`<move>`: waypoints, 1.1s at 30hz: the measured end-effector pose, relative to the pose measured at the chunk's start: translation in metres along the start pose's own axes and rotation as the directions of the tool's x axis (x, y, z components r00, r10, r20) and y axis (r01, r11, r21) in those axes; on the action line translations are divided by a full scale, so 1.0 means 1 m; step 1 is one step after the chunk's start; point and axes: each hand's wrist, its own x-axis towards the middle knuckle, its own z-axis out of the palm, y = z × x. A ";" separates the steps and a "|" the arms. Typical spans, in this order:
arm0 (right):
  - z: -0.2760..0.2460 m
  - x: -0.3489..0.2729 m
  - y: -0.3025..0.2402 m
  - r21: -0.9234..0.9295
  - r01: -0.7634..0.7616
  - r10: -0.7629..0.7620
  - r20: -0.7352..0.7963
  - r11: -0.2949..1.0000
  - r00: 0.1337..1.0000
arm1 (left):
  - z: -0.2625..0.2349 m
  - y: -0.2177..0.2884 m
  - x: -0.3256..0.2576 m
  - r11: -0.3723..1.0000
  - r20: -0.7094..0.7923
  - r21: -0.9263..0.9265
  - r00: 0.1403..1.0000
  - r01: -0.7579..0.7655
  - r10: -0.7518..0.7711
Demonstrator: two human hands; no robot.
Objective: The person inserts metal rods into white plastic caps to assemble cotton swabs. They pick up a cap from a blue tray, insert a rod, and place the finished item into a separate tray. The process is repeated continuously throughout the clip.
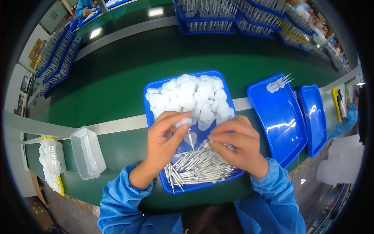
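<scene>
In front of me a blue tray (146,109) holds a heap of white translucent plastic discs (191,93) at its far side and a pile of thin whitish rods (206,165) at its near side. Between the thumb and fingers of my left hand (159,138) is a white disc piece (184,121), and a thin rod (191,142) points down from it toward the pile. My right hand (241,144) hovers over the right of the rods, thumb and fingertips pinched together. What those fingertips hold, if anything, is too small to make out.
To the right, a blue tray (278,121) carries a small cluster of joined rod pieces (279,83), beside a narrower blue tray (313,121). At left stand a clear plastic bin (87,154) and bagged white pieces (50,160). Loaded blue racks (206,19) line the green conveyor's far side.
</scene>
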 end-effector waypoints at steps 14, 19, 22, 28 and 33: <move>0.024 0.000 0.011 0.508 -0.286 0.336 -0.008 0.813 0.942 | 0.009 0.006 -0.002 0.996 -0.001 -0.055 0.997 0.071 -0.071; 0.027 -0.001 0.015 0.355 -0.266 0.274 0.030 0.896 0.961 | 0.009 0.008 -0.003 0.996 0.034 -0.064 0.997 0.067 -0.065; 0.022 0.004 0.016 0.096 -0.154 0.153 0.018 0.983 0.988 | 0.008 0.007 -0.004 0.996 0.022 -0.082 0.999 0.033 -0.032; 0.015 0.015 0.013 -0.142 0.015 -0.019 -0.030 0.990 0.999 | 0.008 0.008 -0.004 0.996 0.027 -0.089 1.000 -0.010 0.012; 0.018 0.006 0.013 0.313 -0.110 0.134 -0.054 0.943 0.990 | 0.011 0.003 -0.004 0.974 -0.011 -0.160 0.987 0.159 -0.163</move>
